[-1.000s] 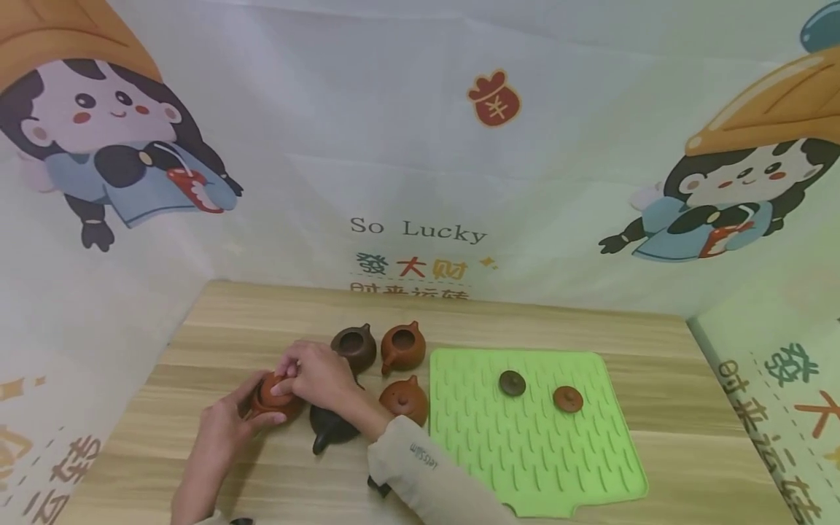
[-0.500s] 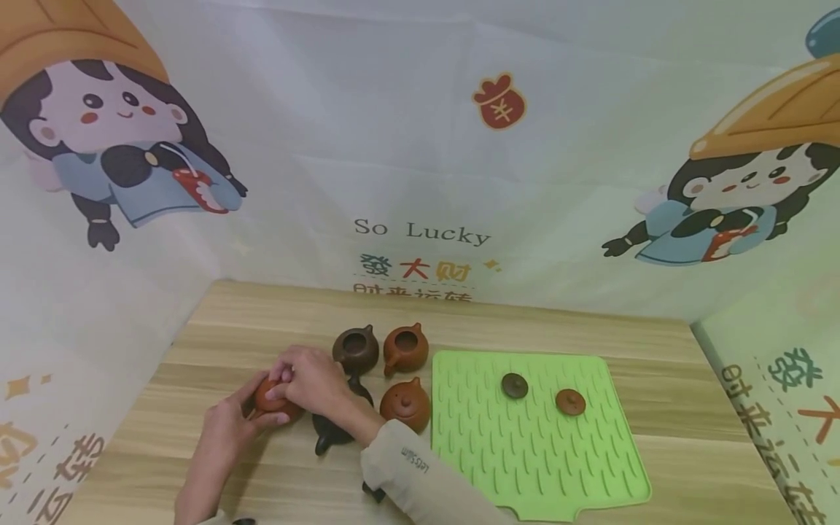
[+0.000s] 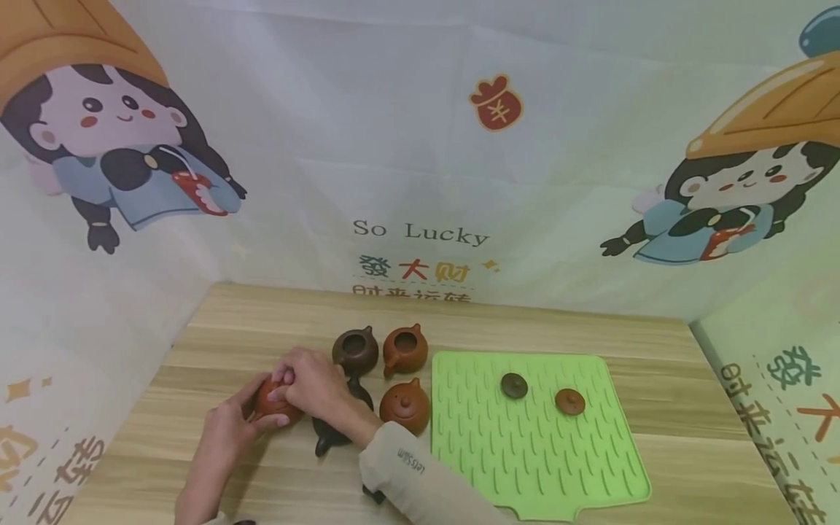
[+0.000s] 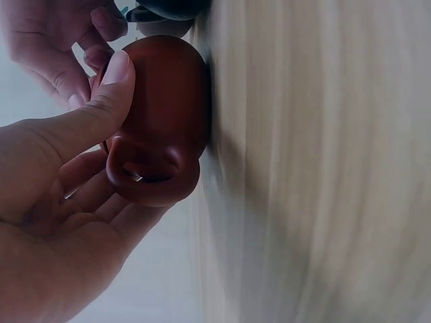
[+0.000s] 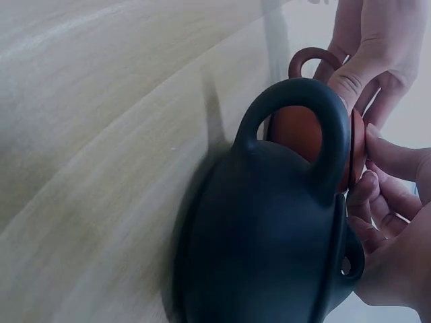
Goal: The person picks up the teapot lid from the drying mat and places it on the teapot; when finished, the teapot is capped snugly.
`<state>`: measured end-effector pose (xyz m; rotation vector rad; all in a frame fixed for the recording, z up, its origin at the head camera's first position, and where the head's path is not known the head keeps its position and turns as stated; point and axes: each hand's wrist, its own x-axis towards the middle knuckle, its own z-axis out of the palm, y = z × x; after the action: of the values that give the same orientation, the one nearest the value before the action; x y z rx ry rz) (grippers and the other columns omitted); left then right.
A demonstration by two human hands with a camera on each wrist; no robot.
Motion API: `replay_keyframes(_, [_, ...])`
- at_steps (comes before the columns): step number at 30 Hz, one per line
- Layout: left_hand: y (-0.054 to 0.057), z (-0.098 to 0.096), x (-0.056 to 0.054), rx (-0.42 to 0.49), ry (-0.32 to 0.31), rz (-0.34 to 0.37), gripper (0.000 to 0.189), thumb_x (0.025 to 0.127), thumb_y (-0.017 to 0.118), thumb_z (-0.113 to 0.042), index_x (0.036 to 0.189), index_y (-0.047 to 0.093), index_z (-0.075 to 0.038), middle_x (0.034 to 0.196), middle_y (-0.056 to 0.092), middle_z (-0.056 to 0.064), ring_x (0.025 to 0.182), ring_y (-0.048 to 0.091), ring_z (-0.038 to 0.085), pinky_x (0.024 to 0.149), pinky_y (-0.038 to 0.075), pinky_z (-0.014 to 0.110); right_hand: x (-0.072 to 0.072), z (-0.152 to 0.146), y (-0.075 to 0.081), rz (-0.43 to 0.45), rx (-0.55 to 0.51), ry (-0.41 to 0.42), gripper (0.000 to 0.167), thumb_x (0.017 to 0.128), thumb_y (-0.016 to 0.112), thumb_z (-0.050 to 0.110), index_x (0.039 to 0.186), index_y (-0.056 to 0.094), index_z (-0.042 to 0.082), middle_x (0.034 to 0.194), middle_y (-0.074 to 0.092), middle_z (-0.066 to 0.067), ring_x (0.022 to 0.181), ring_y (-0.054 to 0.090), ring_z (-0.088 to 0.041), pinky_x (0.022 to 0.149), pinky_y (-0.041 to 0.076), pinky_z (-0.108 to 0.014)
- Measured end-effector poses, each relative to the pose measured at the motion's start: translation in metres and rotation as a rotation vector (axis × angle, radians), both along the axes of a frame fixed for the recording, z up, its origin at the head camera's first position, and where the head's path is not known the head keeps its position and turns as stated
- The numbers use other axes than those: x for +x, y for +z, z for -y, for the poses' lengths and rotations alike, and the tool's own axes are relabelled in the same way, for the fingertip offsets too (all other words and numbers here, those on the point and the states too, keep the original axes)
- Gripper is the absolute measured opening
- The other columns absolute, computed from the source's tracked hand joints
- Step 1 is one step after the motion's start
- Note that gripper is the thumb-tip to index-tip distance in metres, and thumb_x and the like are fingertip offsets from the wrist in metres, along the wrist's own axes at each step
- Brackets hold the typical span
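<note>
A reddish-brown clay teapot stands on the table at the left, its loop handle turned toward the left wrist camera. My left hand grips its body, thumb on the near side and fingers around the far side. At the top of this pot, my right hand pinches the red teapot lid between thumb and fingers. The lid lies over the opening; my fingers hide its knob. Close beside my right hand is a black teapot, partly under my forearm in the head view.
Behind my right hand stand a lidless dark brown teapot and a lidless red teapot. A lidded red teapot is nearer. On the green mat lie a dark lid and a red lid.
A second ago the lid was tilted with a dark gap at the pot's opening; now it lies down over it. My right hand has lowered slightly, while the left keeps its hold.
</note>
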<state>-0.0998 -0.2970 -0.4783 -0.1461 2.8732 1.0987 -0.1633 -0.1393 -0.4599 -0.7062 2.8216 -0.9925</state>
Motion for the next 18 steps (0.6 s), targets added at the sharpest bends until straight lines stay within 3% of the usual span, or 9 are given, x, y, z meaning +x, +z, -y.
replay_keyframes(4, [-0.001, 0.001, 0.0, -0.005, -0.008, -0.025, 0.086, 0.089, 0.092, -0.02, 0.158, 0.049, 0.009, 0.15, 0.053, 0.038, 0.137, 0.059, 0.058, 0.106, 0.054, 0.066, 0.001, 0.0, 0.001, 0.019, -0.004, 0.01, 0.015, 0.09, 0.094, 0.03, 0.094, 0.08, 0.024, 0.086, 0.064, 0.017, 0.079, 0.054, 0.007, 0.068, 0.041, -0.015])
replay_keyframes(5, [-0.009, 0.004, -0.002, -0.01, 0.007, -0.054, 0.086, 0.086, 0.094, -0.022, 0.158, 0.053, 0.005, 0.147, 0.056, 0.038, 0.132, 0.064, 0.055, 0.103, 0.059, 0.059, 0.001, -0.001, 0.001, 0.024, -0.008, 0.026, 0.016, 0.09, 0.094, 0.029, 0.096, 0.08, 0.024, 0.088, 0.064, 0.017, 0.08, 0.054, 0.007, 0.069, 0.042, -0.014])
replay_keyframes(9, [-0.035, 0.015, -0.008, -0.013, 0.027, -0.096, 0.09, 0.081, 0.098, -0.03, 0.156, 0.059, -0.002, 0.143, 0.06, 0.039, 0.128, 0.066, 0.055, 0.098, 0.061, 0.056, 0.001, -0.022, 0.002, 0.046, -0.122, 0.15, 0.024, 0.094, 0.091, 0.024, 0.112, 0.078, 0.015, 0.098, 0.069, 0.007, 0.084, 0.056, 0.006, 0.076, 0.045, -0.01])
replay_keyframes(14, [-0.083, 0.032, -0.02, -0.051, 0.003, -0.168, 0.095, 0.076, 0.097, -0.045, 0.156, 0.061, -0.009, 0.139, 0.065, 0.037, 0.126, 0.066, 0.058, 0.095, 0.059, 0.064, 0.009, -0.113, 0.013, 0.063, -0.315, 0.321, 0.022, 0.101, 0.081, 0.015, 0.117, 0.074, 0.002, 0.103, 0.074, -0.008, 0.086, 0.063, -0.001, 0.081, 0.055, -0.016])
replay_keyframes(16, [-0.096, 0.04, -0.023, -0.062, -0.021, -0.18, 0.097, 0.077, 0.096, -0.05, 0.158, 0.059, -0.009, 0.14, 0.066, 0.036, 0.127, 0.066, 0.057, 0.097, 0.058, 0.068, 0.016, -0.166, 0.021, 0.044, -0.323, 0.308, 0.017, 0.103, 0.078, 0.013, 0.114, 0.075, 0.0, 0.104, 0.076, -0.01, 0.09, 0.067, -0.006, 0.084, 0.059, -0.021])
replay_keyframes(18, [-0.103, 0.047, -0.025, -0.076, -0.034, -0.194, 0.099, 0.078, 0.095, -0.052, 0.159, 0.058, -0.009, 0.141, 0.065, 0.035, 0.128, 0.066, 0.056, 0.097, 0.058, 0.068, 0.027, -0.224, 0.03, 0.003, -0.304, 0.207, 0.014, 0.103, 0.076, 0.012, 0.112, 0.076, 0.001, 0.105, 0.078, -0.008, 0.092, 0.07, -0.009, 0.085, 0.061, -0.024])
